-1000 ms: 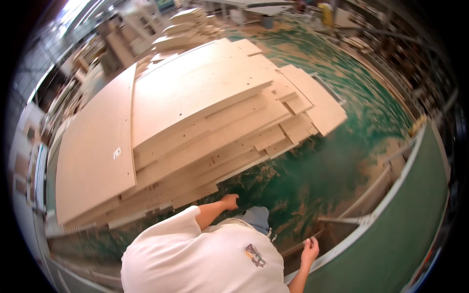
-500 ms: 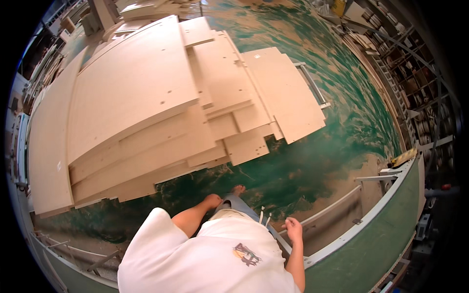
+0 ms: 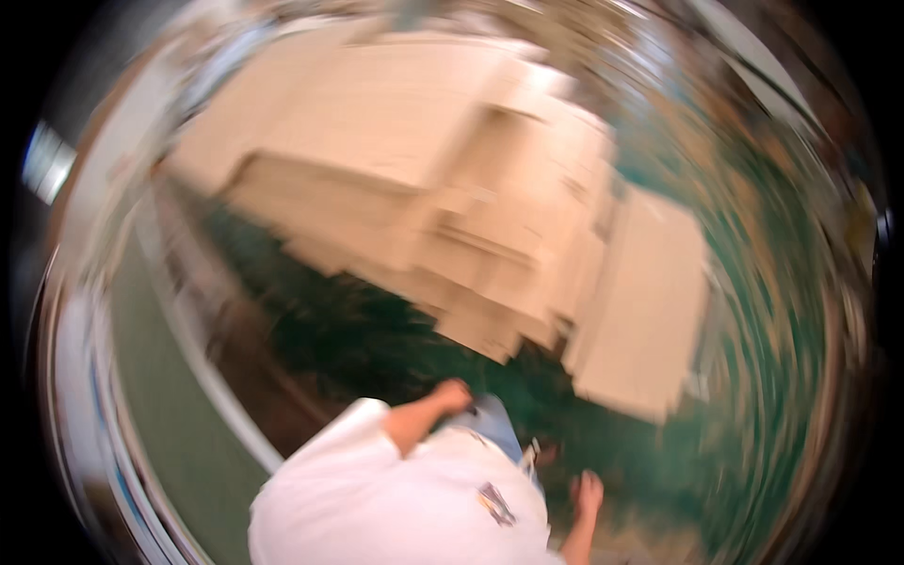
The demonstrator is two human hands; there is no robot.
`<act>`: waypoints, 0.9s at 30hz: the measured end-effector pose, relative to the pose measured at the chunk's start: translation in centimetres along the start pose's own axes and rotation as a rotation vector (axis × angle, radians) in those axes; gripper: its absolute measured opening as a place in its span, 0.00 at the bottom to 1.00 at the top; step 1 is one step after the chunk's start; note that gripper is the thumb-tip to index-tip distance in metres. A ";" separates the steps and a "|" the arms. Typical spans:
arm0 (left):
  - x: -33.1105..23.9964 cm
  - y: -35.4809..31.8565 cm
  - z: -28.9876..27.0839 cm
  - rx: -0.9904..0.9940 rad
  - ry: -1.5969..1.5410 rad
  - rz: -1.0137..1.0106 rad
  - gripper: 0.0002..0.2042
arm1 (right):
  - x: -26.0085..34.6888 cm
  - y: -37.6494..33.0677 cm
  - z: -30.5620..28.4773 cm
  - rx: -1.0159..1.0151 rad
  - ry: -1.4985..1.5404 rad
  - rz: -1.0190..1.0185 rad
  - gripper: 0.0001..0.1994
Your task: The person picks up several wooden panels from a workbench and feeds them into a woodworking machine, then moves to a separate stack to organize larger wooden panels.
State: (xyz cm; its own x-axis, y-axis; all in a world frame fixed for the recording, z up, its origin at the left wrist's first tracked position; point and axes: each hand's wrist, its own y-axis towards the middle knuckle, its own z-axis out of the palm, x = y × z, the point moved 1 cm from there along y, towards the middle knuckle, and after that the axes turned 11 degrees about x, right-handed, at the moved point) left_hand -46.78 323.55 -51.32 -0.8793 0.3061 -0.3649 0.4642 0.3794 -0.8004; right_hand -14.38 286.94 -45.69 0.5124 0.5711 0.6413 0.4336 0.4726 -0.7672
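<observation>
My left hand (image 3: 454,395) hangs in front of my body beside the blue trouser leg (image 3: 494,424). Off to the right of my waist, my right hand (image 3: 589,492) hangs over the green floor. Motion smears the fingers of both hands, and nothing can be made out in either. Beyond them lies a large stack of pale flat wooden panels (image 3: 377,104), its layers overlapping unevenly. One panel (image 3: 640,301) juts out at the stack's right side. Both hands are apart from the panels.
A long green surface with a pale metal edge (image 3: 217,386) runs along my left side. The green floor (image 3: 348,330), streaked with brown dust, lies between me and the stack and continues on the right. Objects around the rim are too blurred to name.
My view has swung left and blurred. The panel stack now appears turned and further right, and the long green surface shows on the left. Both hands still hang by my body.
</observation>
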 end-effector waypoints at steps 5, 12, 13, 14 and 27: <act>-9.2 -2.2 3.2 0.012 -0.303 -0.174 0.20 | -0.6 5.2 -14.3 0.157 -0.528 0.251 0.20; -15.9 3.4 8.6 -0.005 -0.409 -0.191 0.17 | 11.7 15.0 -21.0 0.203 -0.524 0.276 0.18; -16.5 4.5 8.9 0.021 -0.408 -0.246 0.17 | 13.1 15.6 -22.5 0.195 -0.529 0.285 0.18; -17.1 5.2 8.3 -0.023 -0.403 -0.266 0.18 | 13.9 16.8 -23.5 0.193 -0.520 0.283 0.18; -27.9 9.3 7.7 -0.106 -0.681 -0.319 0.17 | 12.8 29.3 -36.7 0.424 -0.373 0.109 0.08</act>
State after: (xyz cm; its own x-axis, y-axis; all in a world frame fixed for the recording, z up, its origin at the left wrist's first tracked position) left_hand -18.75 311.82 -52.28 -0.8282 -0.4261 -0.3639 0.1536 0.4519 -0.8787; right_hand 32.13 283.47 -59.72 0.2083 0.7935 0.5718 0.0184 0.5813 -0.8135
